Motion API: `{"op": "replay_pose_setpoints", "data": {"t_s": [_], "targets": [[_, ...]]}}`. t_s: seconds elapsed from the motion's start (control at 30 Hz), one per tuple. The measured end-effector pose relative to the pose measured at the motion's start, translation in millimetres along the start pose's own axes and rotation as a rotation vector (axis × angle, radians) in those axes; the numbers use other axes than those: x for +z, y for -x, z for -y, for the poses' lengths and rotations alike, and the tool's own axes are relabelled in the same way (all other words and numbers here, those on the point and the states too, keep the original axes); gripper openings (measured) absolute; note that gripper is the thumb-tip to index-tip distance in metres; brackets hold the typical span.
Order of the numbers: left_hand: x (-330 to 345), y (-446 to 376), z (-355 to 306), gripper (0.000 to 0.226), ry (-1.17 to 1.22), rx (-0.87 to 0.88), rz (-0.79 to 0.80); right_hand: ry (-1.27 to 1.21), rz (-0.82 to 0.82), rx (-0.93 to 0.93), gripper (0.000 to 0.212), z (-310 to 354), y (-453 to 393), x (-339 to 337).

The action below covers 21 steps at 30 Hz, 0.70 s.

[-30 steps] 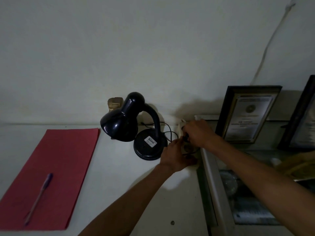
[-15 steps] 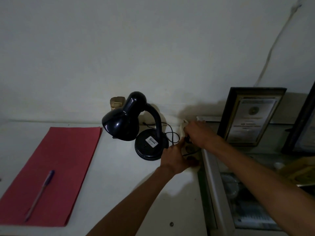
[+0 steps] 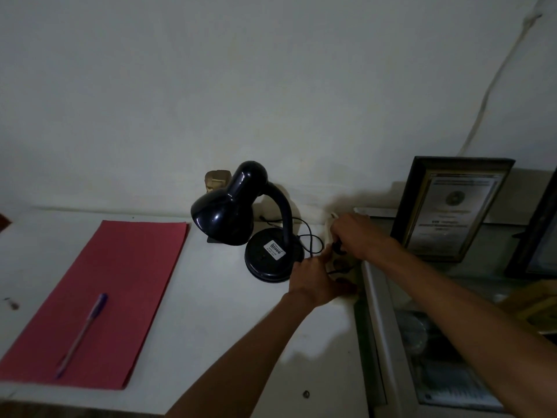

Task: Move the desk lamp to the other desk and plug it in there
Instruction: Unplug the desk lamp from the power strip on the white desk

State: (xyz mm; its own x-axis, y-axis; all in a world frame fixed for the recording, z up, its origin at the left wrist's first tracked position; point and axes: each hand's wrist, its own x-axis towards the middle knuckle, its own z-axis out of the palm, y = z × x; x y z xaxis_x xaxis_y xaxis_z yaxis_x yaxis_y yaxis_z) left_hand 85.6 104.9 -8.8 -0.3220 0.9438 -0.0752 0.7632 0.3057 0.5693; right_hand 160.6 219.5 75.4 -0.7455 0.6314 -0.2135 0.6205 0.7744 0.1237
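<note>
A black gooseneck desk lamp stands unlit on the white desk, its shade pointing left and a white label on its round base. Its thin black cord loops right to a pale power strip at the desk's right edge. My right hand pinches the black plug over the strip. My left hand rests on the strip's near end and holds it down. The sockets are mostly hidden by both hands.
A red folder with a purple pen lies at the left. A small brown object stands behind the lamp by the wall. At the right, a glass-topped cabinet carries framed certificates. A wall cable runs upward.
Both hands stay at the power strip with only slight shifts. The view has drifted a little; the lamp has not moved.
</note>
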Motion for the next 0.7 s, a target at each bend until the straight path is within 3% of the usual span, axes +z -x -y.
{"op": "replay_pose_setpoints", "data": {"t_s": [0.37,0.53,0.7], "targets": [[2,2,0,0.113,0.050,-0.021,0.012,0.018,0.015,-0.036,0.024,-1,-1,-4],[-1,1,1,0.112,0.051,-0.011,0.032,-0.099,-0.086,-0.068,0.019,-11,0,-33],[-10,2,6,0.105,0.154,0.040,0.021,-0.260,-0.177,0.005,0.016,-14,18,-22]]}}
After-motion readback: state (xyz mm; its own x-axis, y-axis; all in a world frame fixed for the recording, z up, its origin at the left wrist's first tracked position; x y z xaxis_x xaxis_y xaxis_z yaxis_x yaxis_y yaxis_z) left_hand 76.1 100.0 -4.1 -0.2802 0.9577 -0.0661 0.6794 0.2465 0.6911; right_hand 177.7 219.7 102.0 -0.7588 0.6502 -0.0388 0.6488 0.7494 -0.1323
